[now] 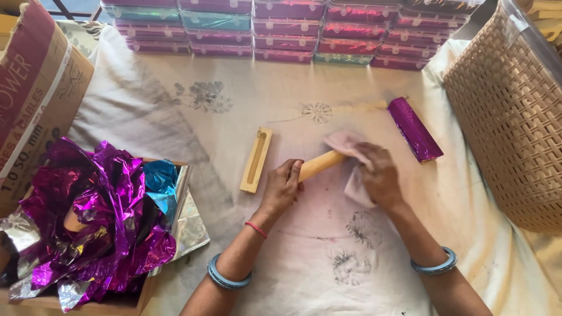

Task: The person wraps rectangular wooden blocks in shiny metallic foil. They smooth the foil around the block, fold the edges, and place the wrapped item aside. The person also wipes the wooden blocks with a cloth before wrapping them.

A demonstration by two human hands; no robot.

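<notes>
My left hand (pixel 283 186) grips one end of a short wooden stick (pixel 320 164) that lies across the white cloth (pixel 304 257). My right hand (pixel 379 175) presses a pale pink rag (pixel 345 142) over the stick's other end. A flat wooden mould (pixel 256 160) with a long groove lies just left of my left hand. A bar wrapped in shiny purple foil (pixel 415 129) lies to the upper right of my right hand.
A box heaped with crumpled purple, blue and silver foil (pixel 99 216) stands at the left. A cardboard carton (pixel 35 88) is behind it. Rows of stacked pink and teal boxes (pixel 287 29) line the far edge. A woven basket (pixel 509 123) stands at the right.
</notes>
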